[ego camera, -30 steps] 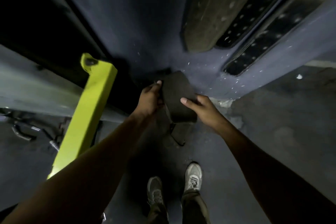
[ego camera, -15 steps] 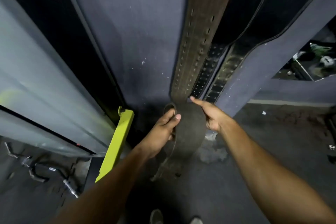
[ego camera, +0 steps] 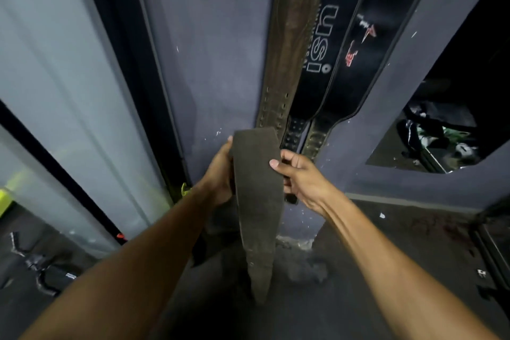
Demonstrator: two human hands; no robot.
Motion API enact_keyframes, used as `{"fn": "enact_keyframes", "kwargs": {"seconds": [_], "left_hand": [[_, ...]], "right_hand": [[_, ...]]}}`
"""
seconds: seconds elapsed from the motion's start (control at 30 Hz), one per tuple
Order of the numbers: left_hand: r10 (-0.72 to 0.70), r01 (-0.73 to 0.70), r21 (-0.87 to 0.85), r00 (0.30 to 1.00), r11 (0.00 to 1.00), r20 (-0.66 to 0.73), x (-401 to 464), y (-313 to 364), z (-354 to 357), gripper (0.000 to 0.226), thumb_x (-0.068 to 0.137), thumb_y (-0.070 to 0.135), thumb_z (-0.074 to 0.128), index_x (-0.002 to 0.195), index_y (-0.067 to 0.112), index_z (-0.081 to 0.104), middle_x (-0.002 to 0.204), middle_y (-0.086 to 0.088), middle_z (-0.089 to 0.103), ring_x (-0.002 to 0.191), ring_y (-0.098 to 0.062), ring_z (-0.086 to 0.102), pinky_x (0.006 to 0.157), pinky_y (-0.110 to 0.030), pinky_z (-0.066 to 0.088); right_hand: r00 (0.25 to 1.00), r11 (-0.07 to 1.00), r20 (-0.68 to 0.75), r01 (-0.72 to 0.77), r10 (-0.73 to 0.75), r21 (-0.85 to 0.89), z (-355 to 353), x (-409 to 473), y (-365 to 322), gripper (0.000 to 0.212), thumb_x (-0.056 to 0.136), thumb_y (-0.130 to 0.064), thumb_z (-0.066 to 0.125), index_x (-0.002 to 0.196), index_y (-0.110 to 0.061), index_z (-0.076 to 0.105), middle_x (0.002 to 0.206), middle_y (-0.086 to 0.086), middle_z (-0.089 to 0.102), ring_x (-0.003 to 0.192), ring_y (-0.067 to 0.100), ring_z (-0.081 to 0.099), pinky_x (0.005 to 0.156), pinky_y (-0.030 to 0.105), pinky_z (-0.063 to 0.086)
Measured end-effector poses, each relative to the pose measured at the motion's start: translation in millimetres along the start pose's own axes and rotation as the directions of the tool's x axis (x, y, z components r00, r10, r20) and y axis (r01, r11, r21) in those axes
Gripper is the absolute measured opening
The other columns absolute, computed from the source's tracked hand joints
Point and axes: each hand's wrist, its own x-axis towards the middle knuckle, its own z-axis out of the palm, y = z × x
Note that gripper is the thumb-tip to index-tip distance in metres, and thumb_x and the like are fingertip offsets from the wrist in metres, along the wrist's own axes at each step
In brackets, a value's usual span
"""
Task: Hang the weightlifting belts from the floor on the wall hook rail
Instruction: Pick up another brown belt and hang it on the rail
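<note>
At the centre of the frame both hands hold a wide, dark grey-brown suede weightlifting belt (ego camera: 258,201) in front of a blue-grey wall (ego camera: 215,50). The belt's long axis runs nearly straight up and down the frame: its broad, blunt upper end sits just above the hands, and its body narrows downward to a tapered tail that points at the dark floor (ego camera: 386,270) in the lower centre. The left hand (ego camera: 219,174) is closed around the belt's left edge, fingers wrapped behind it. The right hand (ego camera: 299,176) pinches the right edge, thumb on the front face and fingers curled behind. Above the hands, in the upper centre, three belts hang down the wall side by side: a brown leather belt with punched holes (ego camera: 287,44), a black belt with white lettering (ego camera: 320,44) and a black belt with red markings (ego camera: 358,47). The held belt's top overlaps the lower end of the brown one in the view; whether they touch cannot be told.
</note>
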Motion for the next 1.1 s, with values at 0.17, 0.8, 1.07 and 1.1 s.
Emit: {"fn": "enact_keyframes", "kwargs": {"seconds": [0.17,0.8,1.07,1.1], "left_hand": [[0.057,-0.055,-0.058,0.998,0.997,0.027,-31,66,51,0.065,0.096,0.063,0.05,0.116,0.006,0.074,0.114,-0.019,0.075,0.103,-0.031,0.074,0.092,-0.043,0.056],[0.34,-0.403,0.162,0.886,0.901,0.316,-115,33,93,0.037,0.098,0.005,0.058,0.134,0.009,0.058,0.133,-0.016,0.067,0.124,-0.03,0.064,0.098,-0.04,0.056],[0.454,-0.464,-0.01,0.861,0.886,0.227,-131,89,100,0.063,0.095,0.04,0.064,0.142,0.001,0.049,0.137,-0.024,0.062,0.131,-0.038,0.058,0.11,-0.058,0.045],[0.5,-0.516,0.052,0.847,0.855,0.178,-133,99,105,0.065,0.093,0.045,0.064,0.14,0.003,0.05,0.134,-0.021,0.065,0.128,-0.036,0.06,0.107,-0.057,0.048]], "right_hand": [[0.986,0.982,0.099,0.142,-0.131,-0.121,-3,-52,-35,0.02,0.105,-0.01,0.058,0.11,-0.023,0.071,0.101,0.0,0.081,0.087,0.01,0.076,0.065,0.02,0.057],[0.916,0.937,-0.215,0.305,-0.338,-0.171,-2,-55,-167,0.032,0.098,-0.042,0.067,0.087,-0.012,0.074,0.084,0.001,0.078,0.081,0.016,0.073,0.071,0.028,0.058],[0.806,0.793,-0.133,0.512,-0.576,-0.331,23,-66,-184,0.022,0.105,-0.027,0.059,0.09,-0.011,0.063,0.077,-0.009,0.068,0.069,-0.002,0.064,0.069,0.015,0.051],[0.806,0.785,-0.113,0.519,-0.581,-0.34,24,-67,-190,0.025,0.105,-0.028,0.059,0.093,-0.008,0.064,0.079,-0.007,0.068,0.071,-0.001,0.065,0.07,0.015,0.052]]}}
